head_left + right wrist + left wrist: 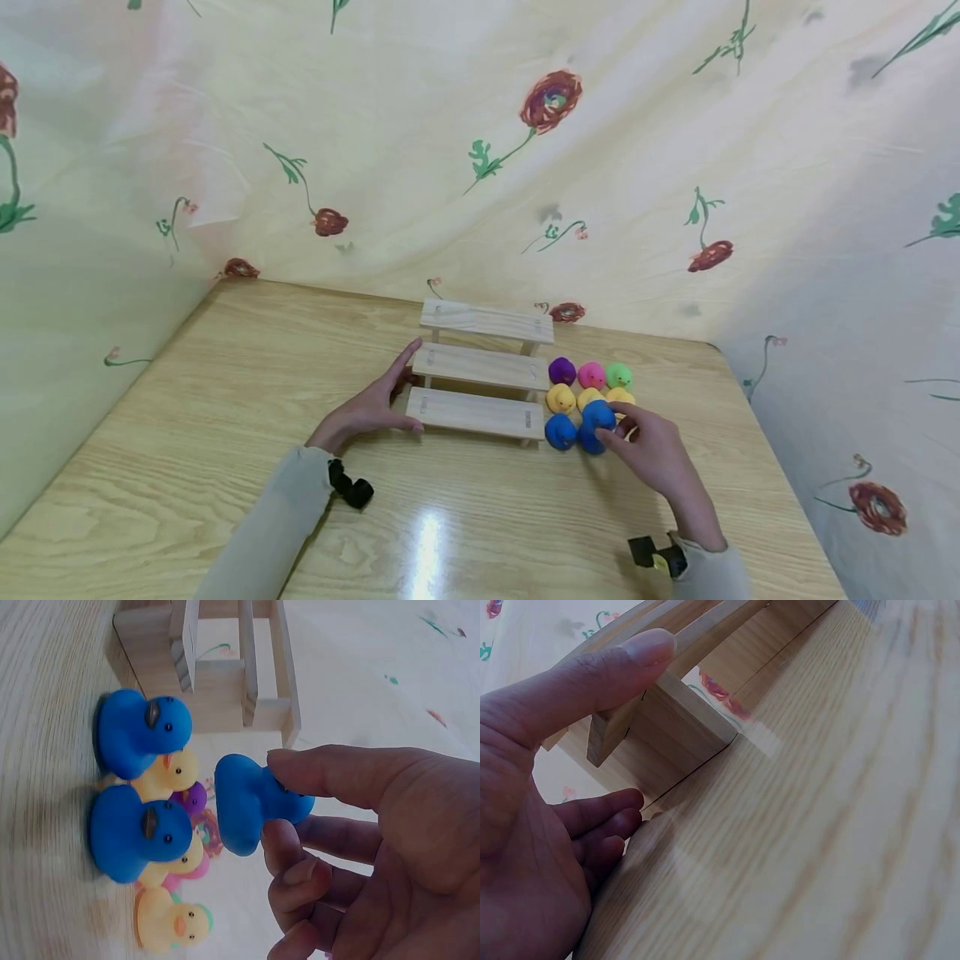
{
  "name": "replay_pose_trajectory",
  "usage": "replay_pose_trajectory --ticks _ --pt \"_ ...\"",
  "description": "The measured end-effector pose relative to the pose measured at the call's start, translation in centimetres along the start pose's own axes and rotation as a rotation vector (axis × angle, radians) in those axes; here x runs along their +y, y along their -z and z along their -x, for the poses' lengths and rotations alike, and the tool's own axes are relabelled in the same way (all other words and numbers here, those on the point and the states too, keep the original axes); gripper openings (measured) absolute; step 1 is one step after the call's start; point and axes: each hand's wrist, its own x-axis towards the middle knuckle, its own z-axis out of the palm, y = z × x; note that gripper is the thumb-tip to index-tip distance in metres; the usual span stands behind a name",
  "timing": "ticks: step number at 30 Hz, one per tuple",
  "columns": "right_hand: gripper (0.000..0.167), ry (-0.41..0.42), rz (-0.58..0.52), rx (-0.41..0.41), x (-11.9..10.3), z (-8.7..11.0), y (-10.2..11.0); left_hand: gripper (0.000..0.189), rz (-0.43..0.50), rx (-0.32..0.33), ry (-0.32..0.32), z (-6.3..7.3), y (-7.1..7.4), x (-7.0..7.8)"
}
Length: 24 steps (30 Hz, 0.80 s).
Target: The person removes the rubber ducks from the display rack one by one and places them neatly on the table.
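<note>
My right hand (pixel 648 446) pinches a blue rubber duck (pixel 251 806) between thumb and fingertips, by its head, raised above the other ducks. Under it in the head view is a second blue duck (pixel 591 442), with a third blue duck (pixel 561 432) to its left. Behind them stand yellow ducks (pixel 560 399), then a purple duck (pixel 562 371), a pink duck (pixel 592 374) and a green duck (pixel 618 376). At the left end of a three-step wooden stand (pixel 476 412), my left hand (pixel 375 404) lies with its thumb along the lowest step and its index finger stretched beside the middle step.
The stand and ducks are on a wood-grain table (pixel 480 517). A flower-printed cloth (pixel 420 167) hangs behind the table and at both sides. The ducks stand close to the stand's right end.
</note>
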Motion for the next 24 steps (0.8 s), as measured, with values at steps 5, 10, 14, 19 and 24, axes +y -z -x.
replay_pose_trajectory --ticks 5,10,14,19,24 --pt "0.043 -0.018 0.000 -0.006 0.7 0.2 0.5 0.130 -0.004 0.001 0.002 0.0 0.0 0.0" --pt "0.045 -0.026 0.009 -0.002 1.6 0.3 0.8 0.130 0.000 0.002 0.005 -0.1 0.0 0.0" --pt "0.046 -0.049 0.011 -0.005 2.3 0.5 1.0 0.130 0.001 0.001 -0.004 0.0 0.0 0.0" --pt "0.047 -0.076 0.010 -0.008 3.1 0.6 1.3 0.130 -0.001 0.001 -0.004 -0.1 0.0 0.0" --pt "0.046 -0.094 0.005 -0.026 4.0 0.7 1.2 0.130 -0.002 0.002 0.002 -0.1 0.0 0.0"
